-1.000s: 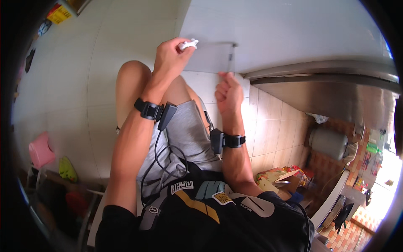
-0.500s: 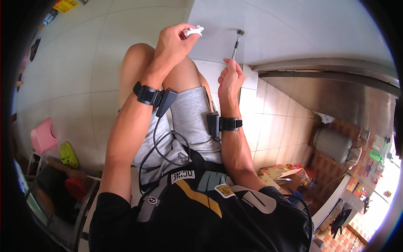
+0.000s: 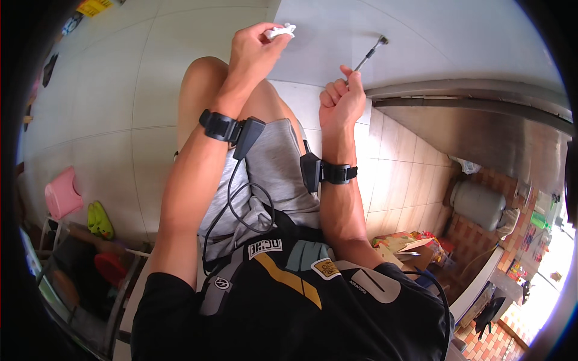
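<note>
My left hand (image 3: 256,51) is closed round a small white crumpled piece (image 3: 281,31) that looks like tissue; part of it is hidden in my fingers. To its right, my right hand (image 3: 343,101) pinches the lower end of a thin metal-handled tool (image 3: 368,55). That tool slants up to the right and ends in a small dark-and-silver head, whose exact kind I cannot make out. Its head lies over a smooth pale grey surface (image 3: 325,36); whether it touches cannot be told. Both my wrists wear black strapped devices, and a black cable loops over my lap.
A metal-edged ledge (image 3: 469,96) runs along the right, with tiled floor (image 3: 391,156) below it. Farther right are a grey gas cylinder (image 3: 478,204) and a cardboard box (image 3: 415,256). At left, a pink stool (image 3: 63,192) and green shoes (image 3: 99,221) rest near a chair.
My right hand has moved right and slightly up, and the tool has tipped from nearly upright to a rightward slant. My left hand has risen a little with the white piece.
</note>
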The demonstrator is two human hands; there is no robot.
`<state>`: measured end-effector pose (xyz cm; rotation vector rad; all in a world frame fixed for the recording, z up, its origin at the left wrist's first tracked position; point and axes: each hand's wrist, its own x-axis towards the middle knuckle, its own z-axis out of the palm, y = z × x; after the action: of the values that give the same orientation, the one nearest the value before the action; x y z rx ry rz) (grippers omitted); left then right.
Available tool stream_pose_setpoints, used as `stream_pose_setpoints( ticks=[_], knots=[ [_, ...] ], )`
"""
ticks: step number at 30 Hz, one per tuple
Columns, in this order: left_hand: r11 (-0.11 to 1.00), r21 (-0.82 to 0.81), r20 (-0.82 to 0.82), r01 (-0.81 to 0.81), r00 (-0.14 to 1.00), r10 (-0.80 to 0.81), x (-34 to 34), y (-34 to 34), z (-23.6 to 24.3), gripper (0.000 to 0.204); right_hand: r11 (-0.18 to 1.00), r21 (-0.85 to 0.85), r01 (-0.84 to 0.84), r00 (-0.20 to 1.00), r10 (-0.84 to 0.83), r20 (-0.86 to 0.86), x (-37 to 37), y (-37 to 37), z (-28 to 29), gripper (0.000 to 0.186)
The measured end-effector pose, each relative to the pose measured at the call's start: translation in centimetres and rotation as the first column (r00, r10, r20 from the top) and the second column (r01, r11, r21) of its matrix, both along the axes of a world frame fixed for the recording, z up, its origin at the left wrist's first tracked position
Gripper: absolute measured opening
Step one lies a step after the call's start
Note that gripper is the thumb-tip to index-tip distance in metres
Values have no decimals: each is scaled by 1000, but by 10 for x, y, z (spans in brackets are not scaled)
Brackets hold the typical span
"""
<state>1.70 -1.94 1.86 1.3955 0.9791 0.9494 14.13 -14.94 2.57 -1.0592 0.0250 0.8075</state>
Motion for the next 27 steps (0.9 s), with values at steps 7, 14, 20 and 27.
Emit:
stream_pose_setpoints(
  ticks=[7, 14, 20, 27],
  knots=[
    [985, 143, -155, 96, 985, -73, -11, -2, 3, 27, 973, -3, -231, 908, 215, -361, -16, -3, -22, 28],
    [974, 227, -54, 22, 998, -10, -7, -1, 3, 26, 937, -27, -348, 920, 336, -201, -31, -1, 23, 28],
    [994, 105, 13, -40, 999, 39, -11, 9, 3, 28, 965, -4, -263, 964, 262, -38, -16, -6, 38, 29],
    [982, 189, -29, -10, 999, 16, -15, 2, 13, 29, 944, -69, -322, 938, 309, -156, -29, -5, 19, 28]
  ],
)
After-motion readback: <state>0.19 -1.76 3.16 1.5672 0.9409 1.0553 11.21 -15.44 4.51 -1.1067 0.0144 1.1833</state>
